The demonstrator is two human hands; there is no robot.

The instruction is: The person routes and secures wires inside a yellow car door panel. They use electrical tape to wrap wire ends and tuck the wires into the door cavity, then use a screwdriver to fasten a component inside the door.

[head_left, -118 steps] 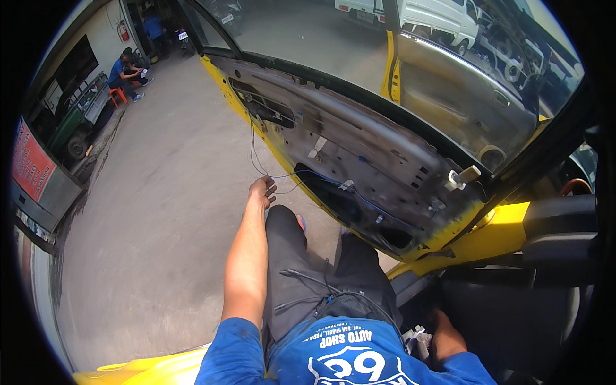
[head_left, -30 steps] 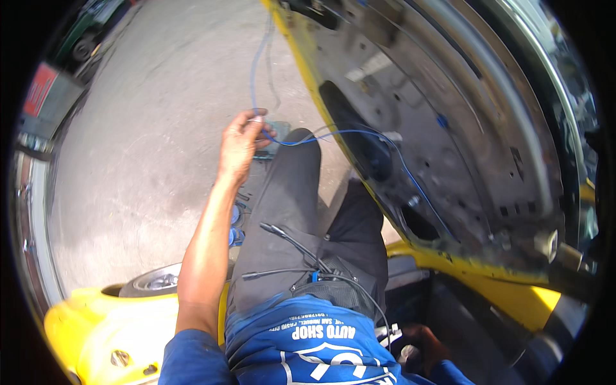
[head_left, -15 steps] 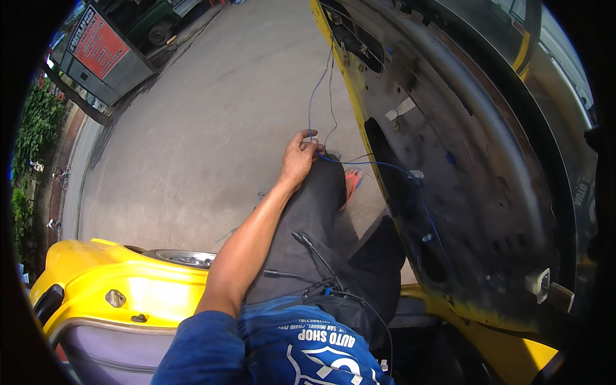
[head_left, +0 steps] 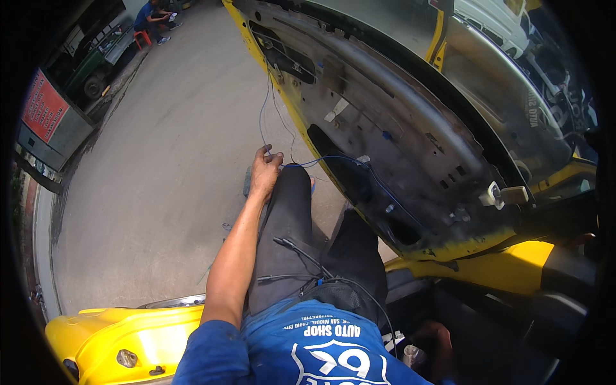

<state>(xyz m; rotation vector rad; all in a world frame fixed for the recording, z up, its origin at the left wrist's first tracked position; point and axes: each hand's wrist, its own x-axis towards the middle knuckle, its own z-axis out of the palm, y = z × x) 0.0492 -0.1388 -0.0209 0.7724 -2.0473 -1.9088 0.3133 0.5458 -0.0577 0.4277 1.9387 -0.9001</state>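
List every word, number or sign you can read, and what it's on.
I can't copy wording, but lettering stands here:
Blue shirt: large white print, upside down, readable; its smallest line isn't clear.
Red sign: pale lines, partly readable.
Window glass: faint lettering, too blurred.

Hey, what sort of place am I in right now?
Probably an open-air car repair yard: the open car door has its inner metal exposed, a loose blue wire runs from it to your left hand, and a green vehicle stands nearby.
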